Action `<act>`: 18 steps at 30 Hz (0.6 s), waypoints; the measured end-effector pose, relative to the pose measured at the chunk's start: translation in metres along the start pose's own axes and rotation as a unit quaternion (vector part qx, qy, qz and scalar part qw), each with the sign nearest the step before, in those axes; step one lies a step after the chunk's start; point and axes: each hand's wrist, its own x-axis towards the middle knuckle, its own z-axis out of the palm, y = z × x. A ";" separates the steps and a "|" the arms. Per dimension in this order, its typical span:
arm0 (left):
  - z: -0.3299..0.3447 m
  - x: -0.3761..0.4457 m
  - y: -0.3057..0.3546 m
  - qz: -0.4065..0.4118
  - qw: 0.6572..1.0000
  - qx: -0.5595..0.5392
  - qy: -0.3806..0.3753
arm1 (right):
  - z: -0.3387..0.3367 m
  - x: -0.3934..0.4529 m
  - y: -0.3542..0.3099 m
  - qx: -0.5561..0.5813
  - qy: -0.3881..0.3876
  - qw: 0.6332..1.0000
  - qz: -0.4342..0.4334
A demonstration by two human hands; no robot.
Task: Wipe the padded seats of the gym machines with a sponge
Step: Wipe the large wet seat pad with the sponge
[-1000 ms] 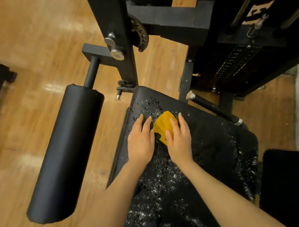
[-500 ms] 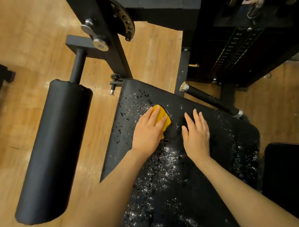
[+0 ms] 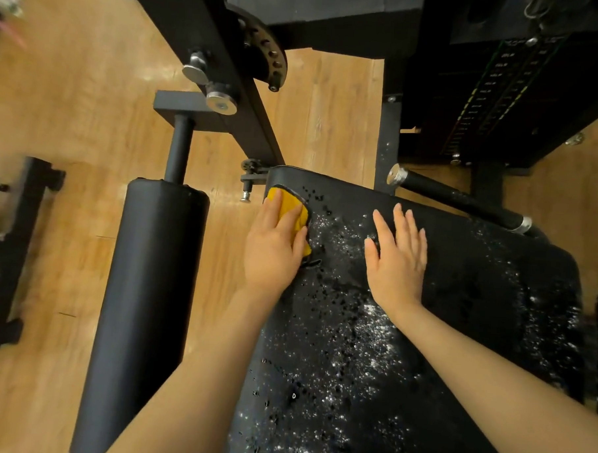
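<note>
The black padded seat (image 3: 465, 302) of a gym machine fills the lower right, wet and speckled with white foam and droplets. A yellow sponge (image 3: 288, 205) lies flat at the seat's far left corner. My left hand (image 3: 272, 249) presses down on the sponge, fingers covering most of it. My right hand (image 3: 397, 261) rests flat on the seat with fingers spread, a hand's width to the right of the sponge, holding nothing.
A black padded roller (image 3: 143, 305) on a steel post stands left of the seat over the wooden floor (image 3: 73, 107). The machine's black frame (image 3: 229, 69) and weight stack (image 3: 495, 91) rise behind. A chrome-tipped handle bar (image 3: 459, 202) runs along the seat's far edge.
My left hand took over the sponge and slid it left to the seat's far corner. My right hand let go and now lies flat on the seat.
</note>
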 end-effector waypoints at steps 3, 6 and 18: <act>0.006 -0.031 -0.003 -0.018 0.999 -0.015 0.031 | 0.002 -0.001 0.005 0.004 0.009 1.000 -0.006; 0.005 -0.075 -0.010 -0.028 0.999 -0.028 0.019 | 0.005 -0.001 0.006 -0.001 0.022 1.000 -0.013; -0.013 0.061 -0.018 -0.061 0.983 -0.174 -0.022 | 0.011 -0.002 0.005 -0.030 0.042 0.999 -0.011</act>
